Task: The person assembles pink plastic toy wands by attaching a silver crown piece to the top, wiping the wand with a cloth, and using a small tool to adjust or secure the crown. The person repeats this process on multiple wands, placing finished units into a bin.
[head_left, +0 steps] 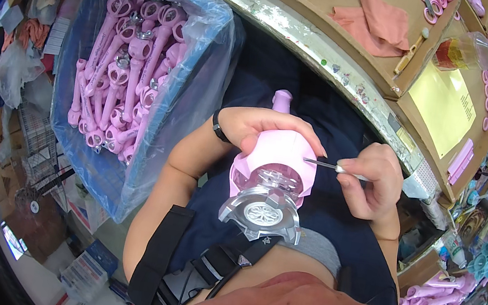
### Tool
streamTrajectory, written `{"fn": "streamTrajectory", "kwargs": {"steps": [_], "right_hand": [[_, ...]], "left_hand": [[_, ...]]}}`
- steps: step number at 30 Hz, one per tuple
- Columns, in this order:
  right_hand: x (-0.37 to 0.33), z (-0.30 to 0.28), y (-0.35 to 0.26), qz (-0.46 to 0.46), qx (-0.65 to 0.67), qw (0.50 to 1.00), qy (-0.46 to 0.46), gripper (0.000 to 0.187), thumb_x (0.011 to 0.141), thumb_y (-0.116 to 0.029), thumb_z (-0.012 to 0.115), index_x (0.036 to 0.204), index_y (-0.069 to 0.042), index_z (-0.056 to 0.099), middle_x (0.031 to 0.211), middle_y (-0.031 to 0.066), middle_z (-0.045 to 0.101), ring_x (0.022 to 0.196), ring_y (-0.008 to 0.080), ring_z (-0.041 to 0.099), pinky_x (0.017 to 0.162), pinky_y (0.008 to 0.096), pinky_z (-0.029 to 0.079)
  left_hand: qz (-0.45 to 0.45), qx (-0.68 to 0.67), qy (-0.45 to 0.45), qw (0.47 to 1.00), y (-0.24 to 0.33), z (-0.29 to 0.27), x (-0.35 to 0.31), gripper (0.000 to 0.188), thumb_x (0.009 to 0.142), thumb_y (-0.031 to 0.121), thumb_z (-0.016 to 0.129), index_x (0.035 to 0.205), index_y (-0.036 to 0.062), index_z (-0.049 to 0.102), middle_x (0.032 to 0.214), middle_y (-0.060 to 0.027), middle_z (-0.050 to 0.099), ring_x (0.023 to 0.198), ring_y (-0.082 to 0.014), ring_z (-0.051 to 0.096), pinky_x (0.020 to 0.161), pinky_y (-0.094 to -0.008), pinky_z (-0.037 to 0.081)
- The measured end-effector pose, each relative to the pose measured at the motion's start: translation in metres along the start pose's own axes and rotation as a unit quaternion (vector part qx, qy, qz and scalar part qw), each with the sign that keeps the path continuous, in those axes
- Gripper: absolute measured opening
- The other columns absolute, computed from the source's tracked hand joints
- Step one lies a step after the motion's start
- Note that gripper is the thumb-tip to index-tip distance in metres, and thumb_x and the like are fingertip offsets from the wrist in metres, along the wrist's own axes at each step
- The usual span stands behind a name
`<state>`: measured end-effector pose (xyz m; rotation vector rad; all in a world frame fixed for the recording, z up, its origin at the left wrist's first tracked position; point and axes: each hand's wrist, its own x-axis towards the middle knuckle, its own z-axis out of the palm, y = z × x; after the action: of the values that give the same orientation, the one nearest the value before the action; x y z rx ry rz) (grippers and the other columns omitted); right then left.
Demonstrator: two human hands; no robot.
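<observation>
My left hand [252,128] is wrapped round a pink toy wand [285,148], held close in front of my chest. The wand's head has a clear window and a silver crown-shaped end [263,215] that points toward me. Its handle sticks out on the far side of my hand. In my right hand [373,179], thumb and fingers pinch a thin metal tool [323,164] with a pale handle. The tool's tip meets the right side of the wand's pink head. Whether it is a blade or a screwdriver cannot be made out.
A blue crate [185,90] lined with clear plastic, full of similar wands [118,70], stands at my left. The bench edge [332,71] curves ahead, with a salmon cloth [377,22], a brush [412,51], a jar [461,52] and yellow paper [443,109]. More pink parts [437,298] lie at right.
</observation>
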<state>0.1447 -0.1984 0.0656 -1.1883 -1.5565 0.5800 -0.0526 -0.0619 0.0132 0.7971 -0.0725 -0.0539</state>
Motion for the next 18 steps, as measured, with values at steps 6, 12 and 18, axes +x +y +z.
{"fn": "streamTrajectory", "kwargs": {"steps": [6,12,18], "right_hand": [[-0.007,0.006,0.001,-0.02,-0.032,0.999,-0.02,0.027,0.068,-0.003,0.074,0.091,-0.005,0.06,0.072,0.0039,0.059,0.054,0.0173,0.052,0.047,0.0265,0.04],[-0.015,0.011,0.002,0.072,0.045,0.996,-0.007,0.023,0.074,0.0,0.069,0.094,-0.004,0.059,0.077,0.0064,0.062,0.058,0.0175,0.052,0.05,0.0267,0.04],[-0.021,0.021,0.019,-0.023,0.017,0.999,0.031,0.026,0.073,0.002,0.069,0.096,-0.005,0.06,0.071,0.0047,0.055,0.061,0.0174,0.051,0.052,0.0269,0.04]], "left_hand": [[0.004,-0.017,-0.016,1.0,-0.007,-0.003,0.001,0.105,0.063,0.067,0.066,0.13,-0.0096,0.038,0.123,-0.0142,0.051,0.115,-0.02,0.05,0.097,-0.0321,0.04],[-0.002,-0.032,0.011,0.999,-0.006,0.002,0.0,0.107,0.065,0.07,0.063,0.131,-0.0098,0.035,0.124,-0.0157,0.051,0.116,-0.0203,0.05,0.098,-0.0326,0.04],[-0.002,-0.03,0.025,0.999,-0.007,0.004,0.001,0.108,0.067,0.072,0.059,0.131,-0.0112,0.034,0.126,-0.0175,0.049,0.117,-0.0217,0.049,0.099,-0.0339,0.039]]}}
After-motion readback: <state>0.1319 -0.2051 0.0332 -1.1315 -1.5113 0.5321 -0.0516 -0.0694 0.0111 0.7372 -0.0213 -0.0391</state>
